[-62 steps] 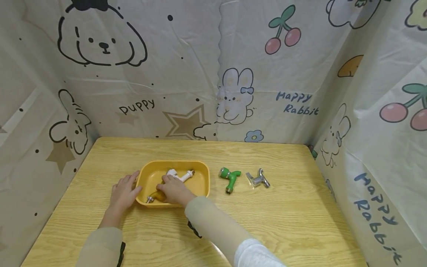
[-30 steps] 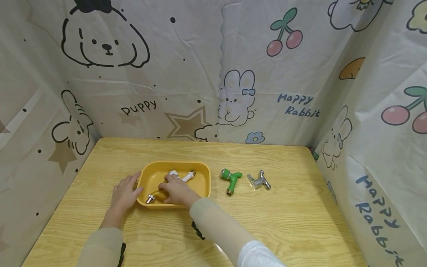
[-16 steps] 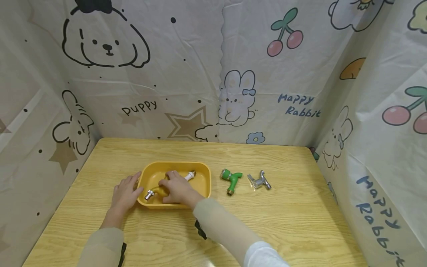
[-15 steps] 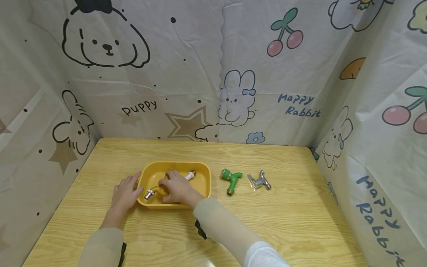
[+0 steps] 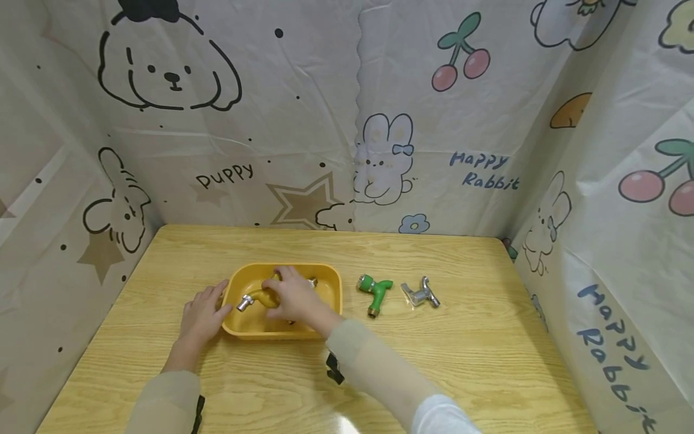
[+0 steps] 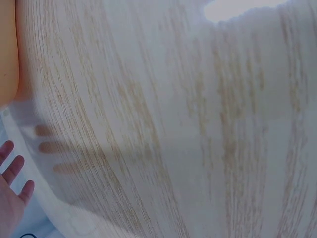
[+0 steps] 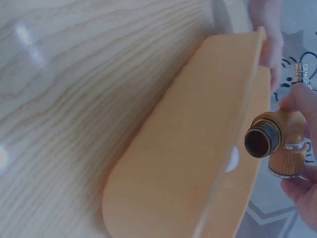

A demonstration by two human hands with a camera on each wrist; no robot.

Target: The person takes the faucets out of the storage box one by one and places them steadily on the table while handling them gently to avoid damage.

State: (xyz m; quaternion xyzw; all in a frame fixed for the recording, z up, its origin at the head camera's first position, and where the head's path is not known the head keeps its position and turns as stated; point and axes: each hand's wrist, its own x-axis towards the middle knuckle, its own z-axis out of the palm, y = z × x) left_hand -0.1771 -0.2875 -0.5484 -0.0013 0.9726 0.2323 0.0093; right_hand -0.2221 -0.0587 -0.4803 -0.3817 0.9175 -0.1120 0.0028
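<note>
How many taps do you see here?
4: a brownish-yellow tap in the right hand, a white tap mostly hidden inside the yellow tray, and a green tap and silver tap on the table. Others may be hidden.

A wood-grain table (image 5: 461,361) carries a yellow tub (image 5: 260,334), green tap (image 5: 378,293) and silver tap (image 5: 421,295).

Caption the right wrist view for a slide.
Right hand holds a tap, threaded end toward the camera, over the tub.
</note>
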